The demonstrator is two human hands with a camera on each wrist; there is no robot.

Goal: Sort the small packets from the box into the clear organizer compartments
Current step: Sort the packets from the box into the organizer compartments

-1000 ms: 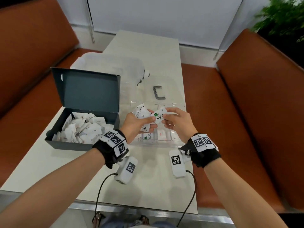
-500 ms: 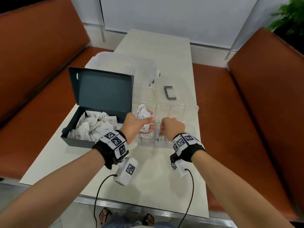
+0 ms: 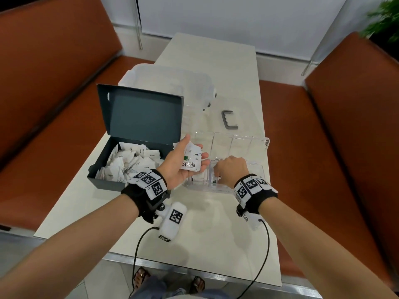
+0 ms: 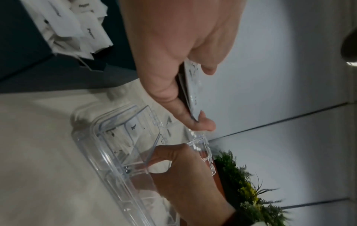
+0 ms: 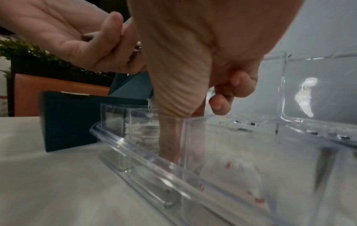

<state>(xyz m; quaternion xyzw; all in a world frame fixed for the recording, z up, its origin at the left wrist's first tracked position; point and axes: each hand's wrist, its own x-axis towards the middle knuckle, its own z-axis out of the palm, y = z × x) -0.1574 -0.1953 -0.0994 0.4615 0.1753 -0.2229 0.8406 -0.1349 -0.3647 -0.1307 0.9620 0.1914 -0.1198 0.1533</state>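
Sorting step, midway. Left hand grip: curled around a small stack of white paper packets, beside the dark open box. Right hand grip: down inside the clear plastic organizer, holding cannot tell what. Next, probably: pull out, pinch another packet, find its compartment.

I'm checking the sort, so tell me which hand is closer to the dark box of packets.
Left. The left hand holds a stack of packets just beside the dark box; the right hand reaches into the clear organizer, farther away.
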